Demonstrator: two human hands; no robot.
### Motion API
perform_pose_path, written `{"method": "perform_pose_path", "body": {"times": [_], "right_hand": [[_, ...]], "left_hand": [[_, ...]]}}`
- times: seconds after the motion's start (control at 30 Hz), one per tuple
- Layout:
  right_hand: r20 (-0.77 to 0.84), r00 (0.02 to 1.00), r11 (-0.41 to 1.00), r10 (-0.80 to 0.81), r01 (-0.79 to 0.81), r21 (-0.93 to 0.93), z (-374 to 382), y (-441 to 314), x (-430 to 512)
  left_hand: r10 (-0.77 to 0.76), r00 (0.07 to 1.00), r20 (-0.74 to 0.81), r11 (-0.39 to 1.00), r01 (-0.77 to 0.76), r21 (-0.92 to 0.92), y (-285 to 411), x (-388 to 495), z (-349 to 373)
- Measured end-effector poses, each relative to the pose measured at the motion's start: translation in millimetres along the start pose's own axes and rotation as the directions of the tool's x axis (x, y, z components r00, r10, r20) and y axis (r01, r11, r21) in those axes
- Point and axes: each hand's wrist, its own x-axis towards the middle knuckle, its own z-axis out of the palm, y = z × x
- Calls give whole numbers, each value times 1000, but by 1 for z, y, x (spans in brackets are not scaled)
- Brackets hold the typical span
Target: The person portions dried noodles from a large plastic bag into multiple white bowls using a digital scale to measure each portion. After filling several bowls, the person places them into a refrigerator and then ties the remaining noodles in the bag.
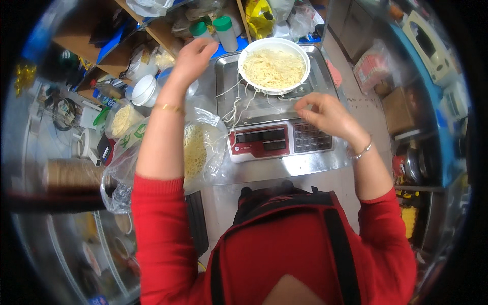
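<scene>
A white plastic bowl (pixel 273 90) heaped with pale noodles (pixel 274 68) stands on the steel tray (pixel 320 65) of a digital weighing scale (pixel 263 141). Loose noodle strands (pixel 236 105) hang over the bowl's rim and trail across the tray toward the display. My right hand (pixel 324 114) hovers over the tray's front right, below the bowl, thumb and fingers slightly apart with nothing visible between them. Up and left of the bowl, my left hand (pixel 194 57) is raised with its fingers bent, close in view to two green-capped jars (pixel 227 34); whether it holds anything is unclear.
An open clear plastic bag (pixel 211 133) with more noodles (pixel 194 150) lies left of the scale, partly behind my left forearm. Beyond it are a tub of noodles (pixel 124 120) and white tubs (pixel 144 90). Wooden shelves (pixel 160 36) line the back; a cardboard box (pixel 398 110) sits at right.
</scene>
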Motion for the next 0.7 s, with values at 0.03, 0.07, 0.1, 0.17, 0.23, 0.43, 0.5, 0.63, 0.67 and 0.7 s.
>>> {"method": "perform_pose_path", "body": {"times": [0.03,0.07,0.1,0.17,0.23,0.43,0.5,0.63,0.67,0.7], "right_hand": [[-28,999,1000,22,-22,10,10,5,-3],[-62,998,999,-22,25,48,19,8,-4],[-71,996,997,46,-41,63,26,10,-5],[-66,990,992,122,-120,34,41,11,-4],[-28,976,965,215,-208,162,55,7,1],[96,915,660,392,-352,663,89,-4,26],[108,916,575,386,-331,748,99,-5,36],[109,950,446,291,-236,864,119,-8,53],[110,957,421,270,-220,880,123,-10,59],[105,961,392,255,-202,898,126,-13,64]], "left_hand": [[4,1000,-4,999,-4,47,-4,17,15],[71,997,-4,997,-71,23,-8,31,31],[98,995,-3,995,-97,24,-12,43,47],[121,993,16,993,-121,4,-20,61,74],[131,988,87,989,-123,-84,-28,70,94],[-16,966,257,976,70,-205,-48,59,94],[-125,921,370,955,213,-206,-48,41,81],[-293,749,594,832,506,-227,-37,-2,65],[-309,718,623,819,535,-210,-32,-9,63],[-309,734,605,834,514,-199,-28,-15,61]]}}
